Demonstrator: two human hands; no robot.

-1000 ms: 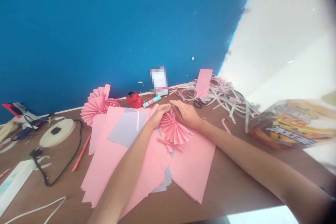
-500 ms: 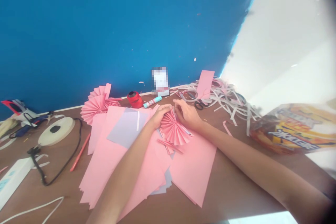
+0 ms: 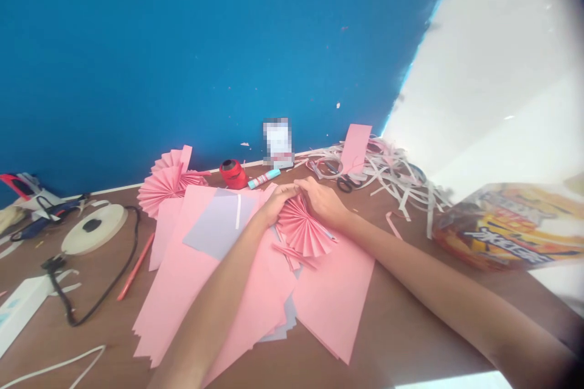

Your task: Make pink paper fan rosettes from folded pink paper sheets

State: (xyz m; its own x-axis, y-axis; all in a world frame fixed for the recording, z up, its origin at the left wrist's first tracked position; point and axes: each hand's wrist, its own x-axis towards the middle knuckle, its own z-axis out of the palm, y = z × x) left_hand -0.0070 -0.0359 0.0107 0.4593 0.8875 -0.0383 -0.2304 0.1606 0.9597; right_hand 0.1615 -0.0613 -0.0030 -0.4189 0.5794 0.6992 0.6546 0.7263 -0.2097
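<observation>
A pleated pink paper fan [image 3: 306, 232] is spread between my two hands, above the pink sheets. My left hand [image 3: 279, 202] is closed on its upper left side. On its upper right side my right hand [image 3: 323, 202] is also closed, and the fingertips of both hands meet at the fan's top. Beneath and around lie stacked pink paper sheets [image 3: 337, 304], with a grey-lilac sheet [image 3: 219, 225] bearing a thin white strip. A folded pink strip [image 3: 294, 255] rests just below the fan. More pleated pink fans [image 3: 162, 188] stand at the far left of the stack.
By the blue wall are a red round object [image 3: 233, 175], a glue stick [image 3: 264, 179] and a phone-like screen [image 3: 278, 141]. Scissors [image 3: 349, 183] lie near tangled paper strips [image 3: 392, 173]. A printed plastic bag [image 3: 511, 231] sits right; a red pen [image 3: 135, 267] and a black cable [image 3: 107, 311] left.
My right hand's fingers have come in against the fan's top and now meet the left fingertips. The fan stays in about the same place; the view has shifted slightly.
</observation>
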